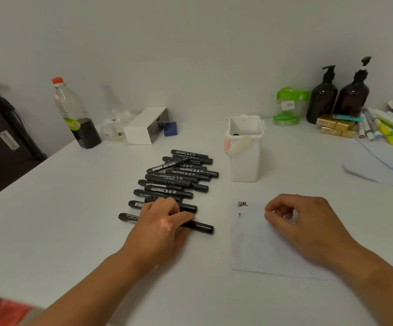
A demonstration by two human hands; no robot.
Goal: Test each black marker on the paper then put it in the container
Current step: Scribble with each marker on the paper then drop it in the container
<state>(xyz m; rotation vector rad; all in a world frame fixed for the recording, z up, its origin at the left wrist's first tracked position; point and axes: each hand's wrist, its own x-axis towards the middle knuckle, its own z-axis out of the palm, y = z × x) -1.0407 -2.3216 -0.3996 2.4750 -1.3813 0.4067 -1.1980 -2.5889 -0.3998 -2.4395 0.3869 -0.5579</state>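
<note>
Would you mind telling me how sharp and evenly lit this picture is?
Head view: soft, even light, faint shadows under the left hand and right hand; markers fairly sharp; the dark cabinet at the left edge is smeared; the plastic bottle and pump bottles lean outward from lens distortion.

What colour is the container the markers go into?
The container is white, seen in the head view.

- Black markers [181, 177]: about fifteen, in an overlapping pile on the counter [73, 208]; the exact count is unclear where they stack.
- Hands: two, a left hand [160, 222] and a right hand [301, 222].
- White container [245, 158]: one.
- Paper [256, 245]: one sheet, bearing two ink marks [243, 204].
- Dark pump bottles [322, 102]: two.
- Red-capped clear bottle [73, 109]: one.
</note>
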